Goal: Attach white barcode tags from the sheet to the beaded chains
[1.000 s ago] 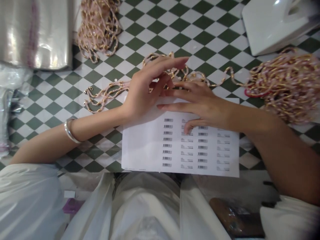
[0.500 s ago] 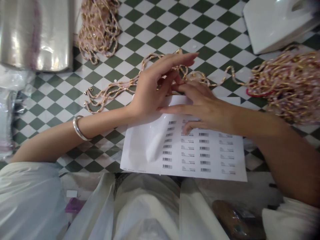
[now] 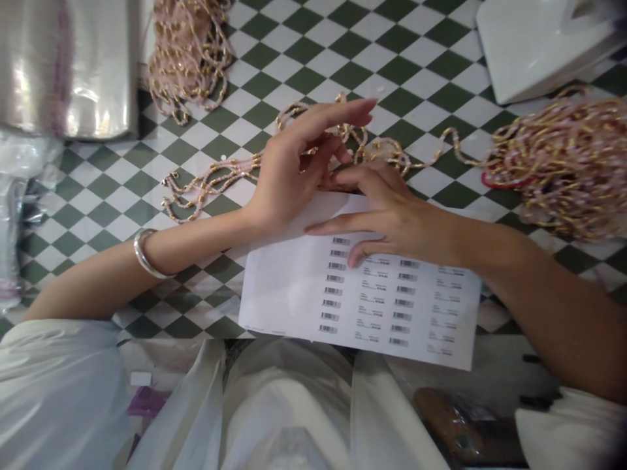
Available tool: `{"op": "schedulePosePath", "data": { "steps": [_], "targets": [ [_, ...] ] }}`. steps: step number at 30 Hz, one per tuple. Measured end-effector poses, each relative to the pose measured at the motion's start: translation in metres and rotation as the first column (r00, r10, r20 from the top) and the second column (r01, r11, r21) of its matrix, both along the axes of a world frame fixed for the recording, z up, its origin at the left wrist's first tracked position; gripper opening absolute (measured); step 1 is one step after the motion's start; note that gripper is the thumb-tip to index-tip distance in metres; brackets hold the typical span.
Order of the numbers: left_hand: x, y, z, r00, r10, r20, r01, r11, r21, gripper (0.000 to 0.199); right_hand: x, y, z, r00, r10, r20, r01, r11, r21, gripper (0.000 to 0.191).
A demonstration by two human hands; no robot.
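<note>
My left hand point(image 3: 296, 166) is raised over the top edge of a white sheet of printed barcode labels point(image 3: 284, 287). Its index finger stretches to the right while the others curl, a bracelet on the wrist. My right hand point(image 3: 386, 209) meets it from the right, upper fingertips close to the left fingertips. Two lower right fingers reach over the sheet. Whatever is pinched between the fingertips is too small or hidden. Behind and beside the hands lie pink-and-gold beaded strands point(image 3: 215, 179), partly covered by the left hand.
A heap of beaded strands point(image 3: 568, 163) with a red tie sits at right, another bunch point(image 3: 189, 59) at upper left. Clear plastic bags point(image 3: 93, 72) lie at far left. A white device point(image 3: 543, 49) stands upper right on the checkered table point(image 3: 337, 49).
The label sheet has turned slightly clockwise, its lower right corner coming nearer to me, and its bulge has flattened. Both hands have shifted a little to the left.
</note>
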State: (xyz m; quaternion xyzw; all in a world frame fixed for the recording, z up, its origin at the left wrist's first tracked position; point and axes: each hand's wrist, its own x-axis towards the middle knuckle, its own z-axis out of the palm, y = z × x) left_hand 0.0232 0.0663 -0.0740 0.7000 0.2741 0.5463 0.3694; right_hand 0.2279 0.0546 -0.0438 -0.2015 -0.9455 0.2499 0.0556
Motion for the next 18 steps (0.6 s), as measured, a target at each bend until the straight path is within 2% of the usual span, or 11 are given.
{"op": "schedulePosePath", "data": {
  "steps": [4, 9, 15, 18],
  "targets": [
    [0.001, -0.001, 0.002, 0.999, 0.027, -0.022, -0.027, 0.999, 0.017, 0.031, -0.005, -0.002, -0.001, 1.0, -0.025, -0.015, 0.025, 1.0, 0.01, 0.034],
    [0.003, -0.001, 0.005, 0.998, 0.048, -0.046, -0.049, 0.999, -0.007, 0.027, -0.008, -0.003, -0.001, 0.998, -0.019, -0.065, 0.018, 1.0, -0.02, 0.033],
    [-0.001, 0.01, -0.008, 0.999, 0.013, -0.041, -0.01, 0.996, 0.094, 0.034, -0.007, -0.001, -0.006, 0.994, -0.043, -0.105, 0.036, 0.997, -0.068, 0.039],
    [-0.003, 0.017, -0.014, 0.998, -0.049, -0.038, 0.054, 0.988, 0.144, 0.036, -0.005, 0.002, -0.007, 0.993, -0.044, -0.114, 0.033, 0.995, -0.092, 0.039]
  ]
}}
